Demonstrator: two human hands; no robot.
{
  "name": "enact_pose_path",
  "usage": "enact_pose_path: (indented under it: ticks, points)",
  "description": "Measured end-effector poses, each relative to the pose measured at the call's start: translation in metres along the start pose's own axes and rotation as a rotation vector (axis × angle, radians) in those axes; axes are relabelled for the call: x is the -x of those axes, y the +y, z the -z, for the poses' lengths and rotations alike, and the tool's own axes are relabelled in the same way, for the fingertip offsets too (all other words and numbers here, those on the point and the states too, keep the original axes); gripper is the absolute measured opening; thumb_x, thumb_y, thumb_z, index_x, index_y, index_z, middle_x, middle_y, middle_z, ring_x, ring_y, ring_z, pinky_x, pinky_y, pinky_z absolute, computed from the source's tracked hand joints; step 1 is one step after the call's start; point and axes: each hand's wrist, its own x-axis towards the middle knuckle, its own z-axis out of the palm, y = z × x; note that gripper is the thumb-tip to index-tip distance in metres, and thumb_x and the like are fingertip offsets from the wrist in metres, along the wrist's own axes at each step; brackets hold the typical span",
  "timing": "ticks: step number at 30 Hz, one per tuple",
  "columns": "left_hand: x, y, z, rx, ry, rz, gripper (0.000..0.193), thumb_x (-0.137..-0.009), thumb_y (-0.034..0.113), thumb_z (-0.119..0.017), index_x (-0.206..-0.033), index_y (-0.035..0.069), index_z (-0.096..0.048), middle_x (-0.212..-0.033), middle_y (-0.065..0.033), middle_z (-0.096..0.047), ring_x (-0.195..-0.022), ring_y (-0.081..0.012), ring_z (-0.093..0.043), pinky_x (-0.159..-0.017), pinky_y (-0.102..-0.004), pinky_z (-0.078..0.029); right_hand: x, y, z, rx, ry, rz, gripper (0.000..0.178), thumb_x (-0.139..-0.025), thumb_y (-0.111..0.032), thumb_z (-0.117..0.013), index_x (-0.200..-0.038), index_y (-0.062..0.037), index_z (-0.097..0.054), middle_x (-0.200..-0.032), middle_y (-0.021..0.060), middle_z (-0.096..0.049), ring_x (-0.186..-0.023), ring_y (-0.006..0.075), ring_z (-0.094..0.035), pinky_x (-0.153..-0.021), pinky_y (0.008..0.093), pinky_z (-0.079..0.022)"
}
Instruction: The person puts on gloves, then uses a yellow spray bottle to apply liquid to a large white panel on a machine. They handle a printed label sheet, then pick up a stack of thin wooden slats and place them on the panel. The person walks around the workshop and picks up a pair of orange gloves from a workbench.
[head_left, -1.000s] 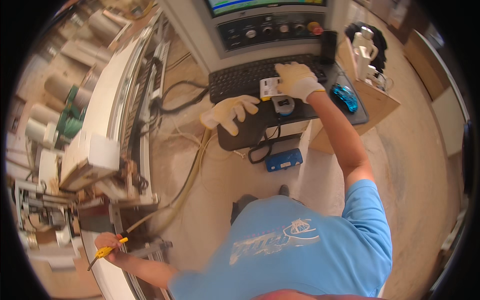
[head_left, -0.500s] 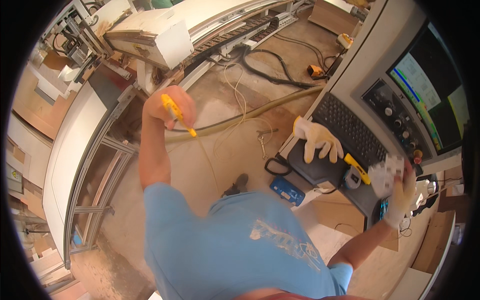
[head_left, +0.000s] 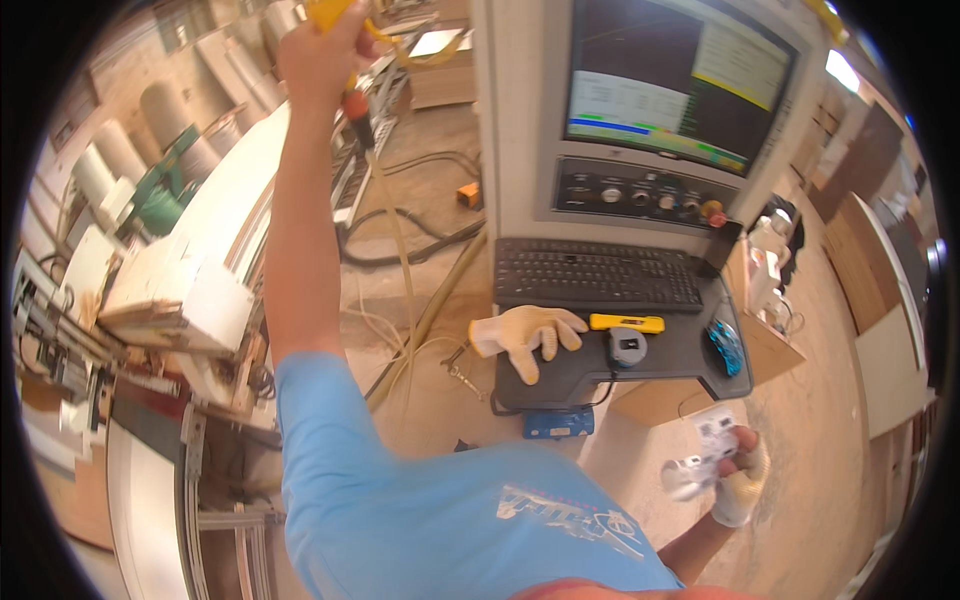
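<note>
Raised at the upper left, my bare left hand (head_left: 318, 60) is closed around a yellow air gun (head_left: 328, 14), partly cut off by the picture's edge. A pale hose (head_left: 402, 260) hangs from the red and black fitting (head_left: 358, 112) below that hand. My right hand (head_left: 742, 488), in a pale work glove with bare fingertips, grips several white labels (head_left: 716, 432) with dark marks; they are blurred. It is beyond the near right corner of a dark shelf (head_left: 660, 362). On this shelf lie an empty work glove (head_left: 525, 338), a yellow utility knife (head_left: 627, 323) and a tape measure (head_left: 628, 347).
Behind the shelf's things is a black keyboard (head_left: 600, 274), under a control panel (head_left: 640, 192) with knobs and a lit screen (head_left: 635, 120). A shiny blue packet (head_left: 724, 346) lies at the shelf's right end. A wrench (head_left: 465, 380) and dark cables (head_left: 410, 245) lie on the floor.
My left hand has risen, carrying the air gun up. My right hand has moved down and toward me with the labels, away from the shelf. The view has turned right toward the screen.
</note>
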Motion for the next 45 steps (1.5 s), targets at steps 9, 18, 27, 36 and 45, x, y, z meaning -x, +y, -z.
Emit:
enact_pose_path:
  ticks: [9,18,27,36,45]
  points:
    - [-0.029,-0.065,-0.127,-1.201,-0.155,0.055,0.078,-0.094,0.075,-0.043,-0.114,0.008,-0.076,-0.122,-0.0198,-0.070,-0.114,-0.0332,-0.066,-0.092,-0.0497,-0.052,0.025,0.016,-0.022,-0.209,-0.301,-0.194,0.049,-0.079,0.012,-0.075,-0.126,0.0039,-0.064,-0.114,0.0071,-0.064,-0.104,0.0176,-0.065,-0.091,0.0296,-0.051]
    - [0.079,-0.011,-0.057,-0.608,0.275,-0.384,0.078,-0.093,0.060,-0.065,-0.138,-0.003,-0.056,-0.134,-0.0250,-0.060,-0.125,-0.0407,-0.056,-0.104,-0.0516,-0.045,-0.003,0.037,-0.060,-0.311,-0.750,-0.362,0.045,-0.086,0.009,-0.073,-0.129,0.0041,-0.062,-0.115,0.0085,-0.065,-0.107,0.0177,-0.065,-0.092,0.0307,-0.052]
    - [0.556,0.068,0.194,0.266,-1.219,0.696,0.052,-0.104,0.035,-0.061,-0.146,0.006,-0.055,-0.137,-0.0137,-0.064,-0.128,-0.0252,-0.059,-0.107,-0.0380,-0.048,0.085,0.039,-0.225,0.310,-1.091,-0.005,0.046,-0.088,0.001,-0.068,-0.133,-0.0038,-0.060,-0.104,0.0096,-0.064,-0.095,0.0181,-0.065,-0.085,0.0316,-0.052]
    - [0.755,0.172,0.475,0.744,0.488,1.231,0.041,-0.103,0.026,-0.063,-0.132,-0.003,-0.063,-0.122,-0.0142,-0.071,-0.111,-0.0264,-0.070,-0.098,-0.0429,-0.055,0.378,0.047,-0.461,0.296,-2.070,0.339,0.042,-0.084,-0.009,-0.067,-0.125,-0.0095,-0.063,-0.109,0.0212,-0.070,-0.096,0.0432,-0.068,-0.084,0.0485,-0.056]
    - [0.793,0.229,0.722,0.840,1.137,1.097,0.038,-0.100,0.026,-0.061,-0.122,-0.004,-0.066,-0.117,-0.0172,-0.072,-0.105,-0.0309,-0.070,-0.096,-0.0425,-0.054,0.620,-0.021,-0.644,-0.082,-2.300,0.302,0.034,-0.084,-0.009,-0.075,-0.118,-0.0067,-0.068,-0.096,0.0144,-0.072,-0.083,0.0282,-0.071,-0.075,0.0394,-0.056]
